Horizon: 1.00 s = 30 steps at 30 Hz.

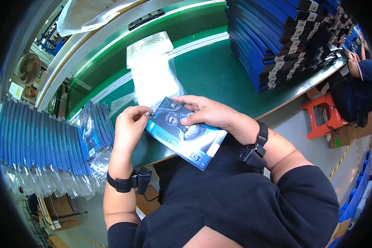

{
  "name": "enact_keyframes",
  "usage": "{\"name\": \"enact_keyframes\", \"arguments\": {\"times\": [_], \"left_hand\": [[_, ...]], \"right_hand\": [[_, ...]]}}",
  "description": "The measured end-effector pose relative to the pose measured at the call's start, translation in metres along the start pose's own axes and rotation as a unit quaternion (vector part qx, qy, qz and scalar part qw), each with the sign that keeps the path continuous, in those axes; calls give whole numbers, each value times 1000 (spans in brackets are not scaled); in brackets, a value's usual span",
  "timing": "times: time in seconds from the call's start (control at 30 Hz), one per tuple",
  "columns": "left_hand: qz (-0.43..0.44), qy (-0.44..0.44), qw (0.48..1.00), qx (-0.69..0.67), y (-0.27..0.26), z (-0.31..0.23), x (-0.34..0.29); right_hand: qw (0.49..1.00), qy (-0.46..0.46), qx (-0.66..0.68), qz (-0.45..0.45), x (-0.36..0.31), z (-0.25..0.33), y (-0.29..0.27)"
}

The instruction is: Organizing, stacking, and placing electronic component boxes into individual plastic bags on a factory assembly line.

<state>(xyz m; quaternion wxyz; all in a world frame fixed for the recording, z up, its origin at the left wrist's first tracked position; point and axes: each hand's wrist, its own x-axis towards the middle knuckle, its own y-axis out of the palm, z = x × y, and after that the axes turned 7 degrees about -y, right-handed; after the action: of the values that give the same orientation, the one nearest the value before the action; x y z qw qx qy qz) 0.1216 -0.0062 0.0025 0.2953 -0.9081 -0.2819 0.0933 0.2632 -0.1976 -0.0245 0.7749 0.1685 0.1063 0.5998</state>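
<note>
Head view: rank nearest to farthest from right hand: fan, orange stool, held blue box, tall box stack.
1. Held blue box: in the right hand.
2. Tall box stack: on the table, right.
3. Orange stool: floor, farther right.
4. Fan: far left background.

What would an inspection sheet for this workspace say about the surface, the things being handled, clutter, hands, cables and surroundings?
Surface: green bench top, partly covered.
Job's things: blue-and-black box in hand; clear plastic bags beyond it; row of bagged boxes at left; tall stack of boxes at right.
Clutter: dark flat piece on the far ledge.
Hands: left hand pinches at the box's corner, exact grip unclear; right hand holds the box, thumb on its front.
Cables: none certain.
Surroundings: fan at left; seated person and orange-red stool at right.
</note>
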Motion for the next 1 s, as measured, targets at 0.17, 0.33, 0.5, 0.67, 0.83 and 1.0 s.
{"name": "enact_keyframes", "arguments": {"times": [0.17,0.33,0.5,0.67,0.83,1.0], "left_hand": [[50,-101,993,-26,-8,-16,-2],[73,-135,971,-184,-9,-22,-3],[74,-63,993,-63,-11,-7,1],[47,-48,998,7,-12,-13,-3],[-107,181,967,146,10,-25,-17],[-116,227,932,258,15,-26,-31]], "right_hand": [[995,-74,-48,-46,-6,-7,5],[989,-105,-96,-37,-9,-13,6],[988,-123,-83,-53,-12,-15,11],[981,-145,-108,-77,-14,-15,18],[938,-195,-253,-131,-14,-20,25],[933,-157,-293,-138,-12,-18,21]]}}
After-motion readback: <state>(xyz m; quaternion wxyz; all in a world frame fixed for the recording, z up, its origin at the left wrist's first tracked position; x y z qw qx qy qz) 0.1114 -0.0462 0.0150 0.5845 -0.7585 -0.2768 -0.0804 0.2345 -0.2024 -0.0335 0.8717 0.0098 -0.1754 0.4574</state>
